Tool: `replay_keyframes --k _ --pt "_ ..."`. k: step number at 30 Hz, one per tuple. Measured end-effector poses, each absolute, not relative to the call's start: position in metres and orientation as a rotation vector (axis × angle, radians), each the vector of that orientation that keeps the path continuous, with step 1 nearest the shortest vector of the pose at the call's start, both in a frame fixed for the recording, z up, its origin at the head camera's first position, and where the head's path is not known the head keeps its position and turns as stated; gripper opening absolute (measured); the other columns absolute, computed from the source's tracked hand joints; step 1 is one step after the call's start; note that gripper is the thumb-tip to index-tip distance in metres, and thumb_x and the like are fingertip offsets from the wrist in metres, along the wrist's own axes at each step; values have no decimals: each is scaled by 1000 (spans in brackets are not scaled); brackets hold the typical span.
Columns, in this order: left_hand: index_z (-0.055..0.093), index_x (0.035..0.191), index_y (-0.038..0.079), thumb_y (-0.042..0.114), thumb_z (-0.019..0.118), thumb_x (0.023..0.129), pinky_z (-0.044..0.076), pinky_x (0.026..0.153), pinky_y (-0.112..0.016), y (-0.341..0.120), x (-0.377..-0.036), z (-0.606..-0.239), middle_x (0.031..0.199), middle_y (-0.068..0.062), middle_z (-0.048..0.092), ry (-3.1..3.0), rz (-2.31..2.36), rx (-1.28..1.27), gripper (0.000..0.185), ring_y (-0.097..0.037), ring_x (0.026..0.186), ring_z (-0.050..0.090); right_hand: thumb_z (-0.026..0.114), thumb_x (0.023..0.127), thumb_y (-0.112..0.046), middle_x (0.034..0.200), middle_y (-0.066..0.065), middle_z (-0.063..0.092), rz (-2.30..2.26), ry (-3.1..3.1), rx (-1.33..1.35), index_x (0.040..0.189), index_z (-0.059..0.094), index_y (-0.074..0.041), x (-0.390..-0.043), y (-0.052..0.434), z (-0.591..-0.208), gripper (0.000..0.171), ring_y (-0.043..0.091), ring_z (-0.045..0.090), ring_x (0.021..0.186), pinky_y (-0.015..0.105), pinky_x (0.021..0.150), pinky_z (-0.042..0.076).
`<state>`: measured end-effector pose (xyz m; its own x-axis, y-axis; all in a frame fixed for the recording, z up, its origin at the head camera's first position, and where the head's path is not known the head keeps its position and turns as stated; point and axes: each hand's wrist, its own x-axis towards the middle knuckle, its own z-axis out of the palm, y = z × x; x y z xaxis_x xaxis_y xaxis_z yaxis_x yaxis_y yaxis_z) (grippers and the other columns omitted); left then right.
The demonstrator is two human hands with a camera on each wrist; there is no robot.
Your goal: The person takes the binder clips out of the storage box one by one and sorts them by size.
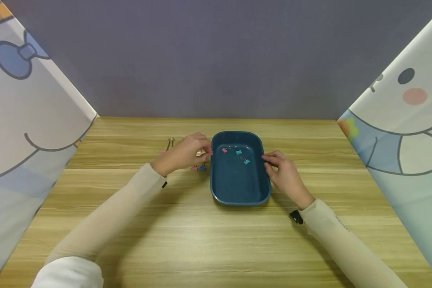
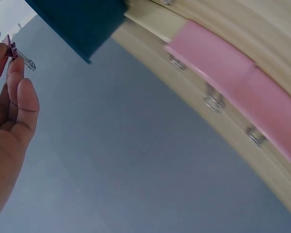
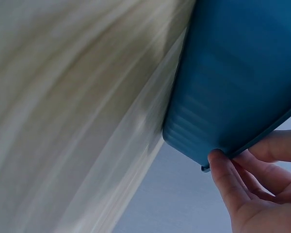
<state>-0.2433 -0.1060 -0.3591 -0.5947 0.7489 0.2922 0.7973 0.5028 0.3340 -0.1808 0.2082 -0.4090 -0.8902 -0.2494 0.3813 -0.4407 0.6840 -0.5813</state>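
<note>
A dark blue tray (image 1: 237, 202) stands on the table with pink (image 1: 225, 150) and teal binder clips (image 1: 246, 161) lying inside. At its left rim, my left hand (image 1: 189, 152) pinches a small pink binder clip (image 2: 12, 50) between thumb and finger; the clip's silver handles stick out in the left wrist view. My right hand (image 1: 283, 174) holds the tray's right rim, thumb and fingers on either side of it, as the right wrist view shows. Below the left hand lie a blue binder clip (image 1: 202, 168) and a pink one (image 1: 194, 168).
Silver clip handles (image 1: 170, 143) show behind the left hand, which hides part of the clips there. A long pink piece (image 2: 233, 77) with metal handles beside it looms close in the left wrist view. A grey panel (image 1: 216, 60) rises behind the wooden table (image 1: 201, 248).
</note>
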Motion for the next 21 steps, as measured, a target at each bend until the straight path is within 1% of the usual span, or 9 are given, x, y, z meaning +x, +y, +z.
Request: replay_keyframes --k 5,9,11,13,16,18,20,21 --pt "65 79 11 0 70 81 45 68 -29 -123 -240 -364 82 2 60 -2626 -638 -1324 12 -15 78 51 60 87 6 109 13 59 1008 -2633 543 112 65 8 -180 209 -409 25 28 62 95 40 76 53" --pt "67 80 9 -1 70 80 45 66 -27 -137 -237 -368 82 2 59 -2659 -600 -1300 10 -15 77 51 60 87 6 109 13 59 1013 -2628 547 112 65 8 -181 209 -409 25 28 62 95 40 76 53" --pt "68 81 7 -1 70 79 45 68 -28 -142 -236 -370 82 1 59 -2676 -590 -1294 8 -14 76 52 60 88 6 109 13 59 1009 -2626 548 111 65 8 -181 208 -409 24 28 62 95 40 76 53" --pt "68 82 6 1 71 80 46 80 -31 -146 -235 -372 82 1 59 -2692 -573 -1291 7 -14 75 52 60 88 6 108 14 59 1007 -2624 550 111 65 8 -181 208 -409 24 28 62 95 41 76 53" --pt "68 81 6 1 72 80 47 80 -32 -151 -234 -376 82 0 59 -2708 -559 -1288 7 -15 75 53 60 88 6 109 14 59 1012 -2628 549 112 65 8 -181 208 -409 25 28 61 96 41 76 53" --pt "68 81 6 0 72 80 49 77 -30 -153 -234 -379 82 0 58 -2726 -536 -1288 8 -14 75 53 60 88 6 109 14 59 1016 -2633 545 112 64 8 -181 208 -409 25 29 61 96 41 76 53" --pt "68 81 6 -1 72 80 48 65 -26 -155 -233 -384 82 1 59 -2748 -524 -1292 8 -14 76 54 59 88 6 109 14 58 1019 -2637 542 113 64 8 -181 208 -409 25 29 61 97 41 77 53" --pt "68 81 7 -1 72 80 48 64 -26 -156 -233 -386 82 1 59 -2761 -517 -1292 9 -14 76 54 59 88 6 110 14 58 1018 -2638 542 113 64 8 -181 208 -409 25 29 61 97 41 77 53"
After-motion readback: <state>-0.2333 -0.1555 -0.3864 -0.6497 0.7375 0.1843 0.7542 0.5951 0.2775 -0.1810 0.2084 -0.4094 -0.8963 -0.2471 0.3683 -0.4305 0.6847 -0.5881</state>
